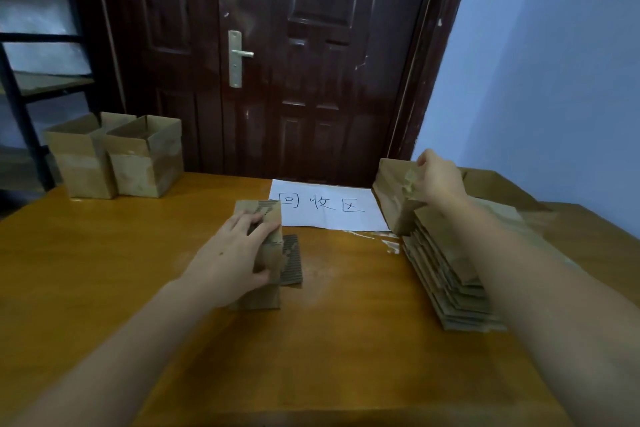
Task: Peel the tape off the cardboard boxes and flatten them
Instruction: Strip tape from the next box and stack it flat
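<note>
Head view: one small box pinned at the table's middle, another handled over the flattened pile.

The left hand [239, 253] curls over a collapsed cardboard box [265, 253] in the middle of the wooden table [104, 253], probably to steady it, while the right hand [438, 180] pinches a crumpled strip of tape [410, 180] at the top of a tilted box [394, 198] leaning over the stack of flattened boxes [450, 274], likely to peel it there and drop the box onto the pile. Two upright open boxes [114, 156] wait at the far left corner. A white paper sheet [325, 206] between the hands reads "回收区", marking the recycling area.
</note>
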A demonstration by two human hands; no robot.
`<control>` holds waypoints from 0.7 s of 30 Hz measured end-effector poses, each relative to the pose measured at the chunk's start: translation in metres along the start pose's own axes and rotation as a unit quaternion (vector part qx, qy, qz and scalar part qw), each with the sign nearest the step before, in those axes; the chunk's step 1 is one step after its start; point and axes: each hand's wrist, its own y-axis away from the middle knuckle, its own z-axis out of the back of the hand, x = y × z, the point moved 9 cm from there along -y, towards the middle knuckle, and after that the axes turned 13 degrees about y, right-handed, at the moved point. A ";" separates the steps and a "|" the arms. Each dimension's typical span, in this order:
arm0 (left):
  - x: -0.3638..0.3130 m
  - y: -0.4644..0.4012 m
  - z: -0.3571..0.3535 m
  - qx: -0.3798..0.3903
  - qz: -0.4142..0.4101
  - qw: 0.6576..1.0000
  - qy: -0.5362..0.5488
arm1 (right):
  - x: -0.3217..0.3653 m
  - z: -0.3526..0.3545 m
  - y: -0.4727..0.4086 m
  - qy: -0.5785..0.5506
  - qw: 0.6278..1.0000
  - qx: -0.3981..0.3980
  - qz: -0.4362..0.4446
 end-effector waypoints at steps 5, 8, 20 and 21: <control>0.000 0.000 0.000 0.000 0.004 1.000 -0.002 | -0.017 -0.028 -0.012 0.007 0.997 0.066 -0.030; 0.001 0.001 0.000 0.001 0.007 1.000 0.000 | -0.017 -0.039 -0.012 0.058 0.992 0.111 -0.022; 0.000 0.001 0.000 0.003 0.001 1.000 -0.001 | -0.022 -0.065 -0.022 0.195 0.963 0.183 0.014; 0.000 0.002 0.000 0.003 -0.002 1.000 0.001 | -0.023 -0.065 -0.026 0.179 0.968 0.176 0.014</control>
